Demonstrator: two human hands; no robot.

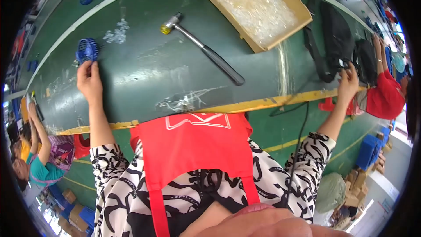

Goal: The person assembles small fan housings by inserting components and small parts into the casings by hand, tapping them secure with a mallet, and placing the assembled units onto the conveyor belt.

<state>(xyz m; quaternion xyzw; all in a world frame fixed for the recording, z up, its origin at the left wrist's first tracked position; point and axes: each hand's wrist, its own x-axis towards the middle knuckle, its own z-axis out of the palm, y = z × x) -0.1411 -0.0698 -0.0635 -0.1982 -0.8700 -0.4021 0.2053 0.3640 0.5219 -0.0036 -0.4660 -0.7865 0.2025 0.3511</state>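
At the left, my left hand (90, 83) is closed, thumb and fingers pinching the near edge of a round, slatted blue plastic part (87, 50) like a small basket or guard. Far to the right, my right hand (349, 81) has its fingers bent at the near end of a black strapped bag (337, 28). A small white label shows by those fingertips, and the exact grip is partly hidden. Between the hands lies a hammer (204, 49) with a yellow-tipped head and black handle. Small clear pieces (116, 32) are scattered beyond the blue part.
A cardboard box (252, 39) of clear plastic pieces stands at the far right of the green table (144, 74). The table's near edge (263, 103) is yellow. A black cable (298, 145) hangs before me. Co-workers sit at the left (46, 166) and right (386, 96).
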